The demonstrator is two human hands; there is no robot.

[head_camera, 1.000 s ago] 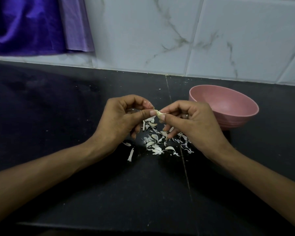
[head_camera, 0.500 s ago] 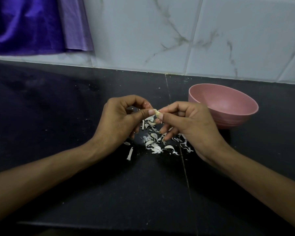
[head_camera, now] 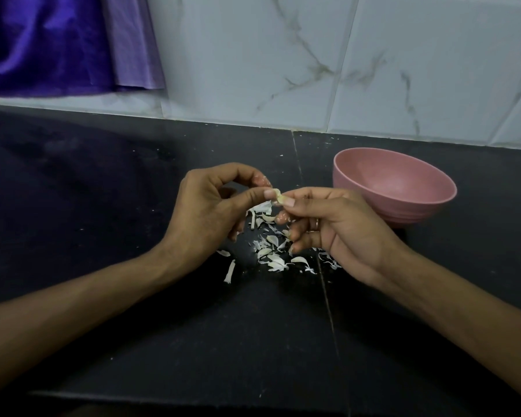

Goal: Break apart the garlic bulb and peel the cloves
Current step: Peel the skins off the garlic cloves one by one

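Hands (head_camera: 211,206) still pinch clove (head_camera: 278,197), barely shifted.

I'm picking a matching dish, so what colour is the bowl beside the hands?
The bowl is plain pink, seen best in the head view, the only one.

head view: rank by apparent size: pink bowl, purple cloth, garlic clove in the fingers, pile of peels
1. purple cloth, cut off by the frame
2. pink bowl
3. pile of peels, loosely scattered
4. garlic clove, mostly hidden by fingertips
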